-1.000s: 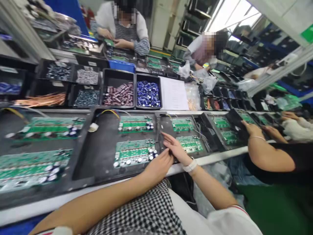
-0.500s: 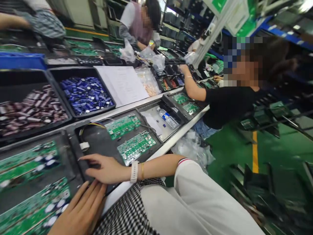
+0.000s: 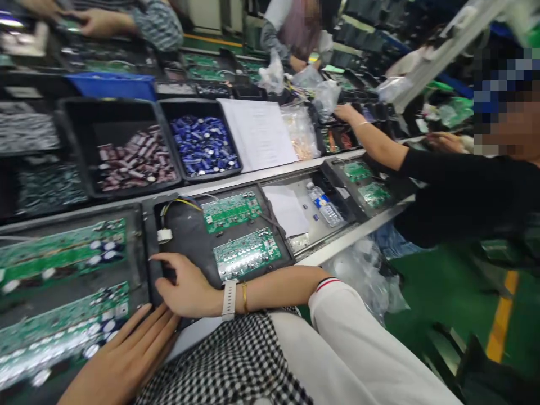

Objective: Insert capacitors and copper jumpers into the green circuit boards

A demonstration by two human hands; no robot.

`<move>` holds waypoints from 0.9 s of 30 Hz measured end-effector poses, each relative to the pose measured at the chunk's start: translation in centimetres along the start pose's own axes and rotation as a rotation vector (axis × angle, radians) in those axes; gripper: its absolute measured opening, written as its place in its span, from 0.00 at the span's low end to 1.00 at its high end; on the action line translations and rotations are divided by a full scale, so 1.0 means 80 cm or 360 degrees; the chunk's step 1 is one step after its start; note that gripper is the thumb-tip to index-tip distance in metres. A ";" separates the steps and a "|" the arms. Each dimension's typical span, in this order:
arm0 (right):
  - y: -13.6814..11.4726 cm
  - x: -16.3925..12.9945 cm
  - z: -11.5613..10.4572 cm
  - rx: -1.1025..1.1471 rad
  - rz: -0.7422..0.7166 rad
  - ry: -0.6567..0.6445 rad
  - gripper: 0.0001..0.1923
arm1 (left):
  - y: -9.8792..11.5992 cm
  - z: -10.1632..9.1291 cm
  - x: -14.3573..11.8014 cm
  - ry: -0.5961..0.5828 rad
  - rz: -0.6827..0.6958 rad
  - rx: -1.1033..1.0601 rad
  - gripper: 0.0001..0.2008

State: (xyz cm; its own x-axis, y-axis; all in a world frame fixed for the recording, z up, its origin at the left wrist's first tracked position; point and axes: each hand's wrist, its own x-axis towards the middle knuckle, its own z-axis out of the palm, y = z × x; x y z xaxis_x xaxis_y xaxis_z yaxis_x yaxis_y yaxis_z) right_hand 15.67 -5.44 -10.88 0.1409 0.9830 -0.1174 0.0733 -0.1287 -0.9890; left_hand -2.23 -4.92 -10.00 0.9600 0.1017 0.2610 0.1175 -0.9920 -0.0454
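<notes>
My left hand (image 3: 126, 349) lies flat, fingers extended together, at the near corner of the left black tray (image 3: 145, 236), beside a green circuit board (image 3: 76, 326) with capacitors. Its fingertips come up close to my right hand (image 3: 188, 287), which wears a white watch (image 3: 229, 301). The right hand is over the near left part of the middle black tray (image 3: 189, 247), thumb and finger apart with nothing visible between them. Two green boards, an upper one (image 3: 232, 211) and a lower one (image 3: 247, 252), sit in that tray with a white connector (image 3: 164, 235) on wires.
Behind the trays stand bins of brown capacitors (image 3: 139, 160) and blue capacitors (image 3: 205, 146), with paper sheets (image 3: 257, 132) alongside. To the right are a water bottle (image 3: 324, 203) and a co-worker's arm (image 3: 379, 140). Another person's hand (image 3: 105, 23) is across the line.
The view has swung left, so the trays, bins and co-workers appear further right. My hands keep nearly the same pose at the tray edges.
</notes>
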 end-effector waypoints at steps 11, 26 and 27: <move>-0.012 0.028 0.024 0.0337 0.0193 -0.0346 0.28 | -0.048 -0.074 0.030 0.0142 -0.0412 -0.0288 0.17; -0.025 0.270 -0.108 -0.1917 -0.1139 -0.0329 0.17 | -0.306 0.032 0.231 -0.0137 -0.1824 -0.0219 0.30; -0.026 0.272 -0.108 -0.1919 -0.1129 -0.0332 0.16 | -0.312 0.038 0.233 -0.0128 -0.1812 -0.0216 0.31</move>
State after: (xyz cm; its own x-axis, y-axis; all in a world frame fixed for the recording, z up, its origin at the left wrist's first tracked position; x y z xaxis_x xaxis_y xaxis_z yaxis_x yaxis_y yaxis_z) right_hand 27.12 15.13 -10.63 -0.4201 0.8727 0.2488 0.8675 0.4667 -0.1724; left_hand 13.52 21.95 -6.96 0.3290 0.9441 0.0214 0.9037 -0.3214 0.2830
